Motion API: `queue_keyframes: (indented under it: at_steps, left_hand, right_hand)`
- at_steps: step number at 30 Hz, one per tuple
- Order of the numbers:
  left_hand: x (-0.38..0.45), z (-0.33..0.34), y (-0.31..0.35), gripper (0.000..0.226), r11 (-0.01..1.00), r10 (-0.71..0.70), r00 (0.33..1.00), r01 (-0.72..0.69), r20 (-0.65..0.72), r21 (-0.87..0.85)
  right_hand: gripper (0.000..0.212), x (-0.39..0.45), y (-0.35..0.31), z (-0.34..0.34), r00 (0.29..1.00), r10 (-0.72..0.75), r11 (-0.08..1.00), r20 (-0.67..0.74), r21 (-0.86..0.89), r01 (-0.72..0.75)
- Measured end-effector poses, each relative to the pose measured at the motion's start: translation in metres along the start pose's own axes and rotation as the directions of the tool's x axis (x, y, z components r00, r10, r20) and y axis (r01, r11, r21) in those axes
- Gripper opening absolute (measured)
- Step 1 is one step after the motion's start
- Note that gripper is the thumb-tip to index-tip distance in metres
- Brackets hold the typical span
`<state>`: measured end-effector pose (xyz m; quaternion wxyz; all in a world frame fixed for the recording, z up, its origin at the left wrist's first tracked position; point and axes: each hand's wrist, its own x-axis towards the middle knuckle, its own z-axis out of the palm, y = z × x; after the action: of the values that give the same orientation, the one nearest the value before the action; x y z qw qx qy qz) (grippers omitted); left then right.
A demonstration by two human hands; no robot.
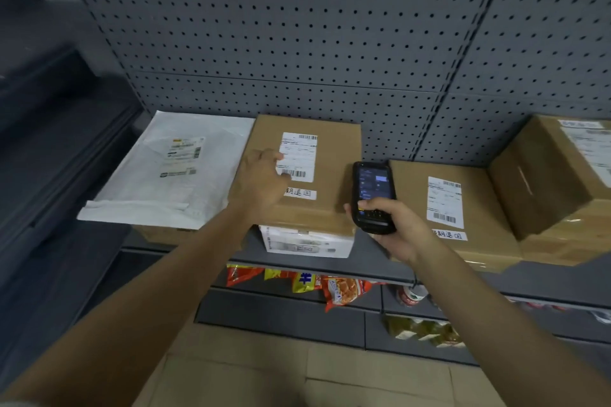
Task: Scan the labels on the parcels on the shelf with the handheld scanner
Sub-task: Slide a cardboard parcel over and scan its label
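A brown cardboard parcel [334, 155] lies on the grey shelf [370, 266], stacked on a white box [307, 243]. My left hand [264, 180] rests on its top, fingers touching the left edge of its white label [299, 155]. My right hand [396, 231] grips a black handheld scanner [373, 195], screen lit, held just right of that parcel. A white plastic mailer [172, 172] with a label lies to the left. Two more brown parcels [463, 208] [555, 182] with labels sit to the right.
A grey pegboard wall [297, 26] backs the shelf. Snack packets [340, 291] hang below the shelf edge, with a bottle [411, 296] and green packets [423, 329] lower down. Cardboard boxes [297, 373] stand on the floor under my arms. Dark shelving is at the left.
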<state>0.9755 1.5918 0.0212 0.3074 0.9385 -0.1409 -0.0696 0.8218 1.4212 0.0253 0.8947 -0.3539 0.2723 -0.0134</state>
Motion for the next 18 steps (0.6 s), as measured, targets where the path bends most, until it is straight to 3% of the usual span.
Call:
queue_keyframes:
  at_steps: [3,6,9,13,18]
  left_hand:
    - [0.005,-0.009,-0.016,0.073,0.993,-0.079,0.996,0.076,0.033,0.089]
    - [0.012,-0.010,-0.024,0.087,0.986,-0.163,0.985,0.161,0.054,0.034]
    - [0.017,-0.015,-0.029,0.084,0.969,-0.244,0.962,0.245,0.121,0.001]
    - [0.004,-0.020,-0.023,0.070,0.972,-0.232,0.959,0.236,0.160,-0.006]
    - [-0.029,-0.002,-0.040,0.083,0.915,-0.236,0.940,0.300,0.246,-0.270]
  right_hand:
    - [0.036,0.001,0.007,0.008,0.998,-0.044,0.999,-0.035,0.005,0.044]
    - [0.032,-0.001,0.013,0.014,0.994,-0.080,0.997,-0.072,-0.019,0.079]
    - [0.027,-0.006,0.020,0.019,0.988,-0.105,0.993,-0.111,-0.068,0.098]
    - [0.029,-0.022,0.026,0.016,0.973,-0.165,0.983,-0.160,-0.104,0.150]
    - [0.027,-0.058,0.035,-0.006,0.957,-0.214,0.968,-0.198,-0.171,0.181]
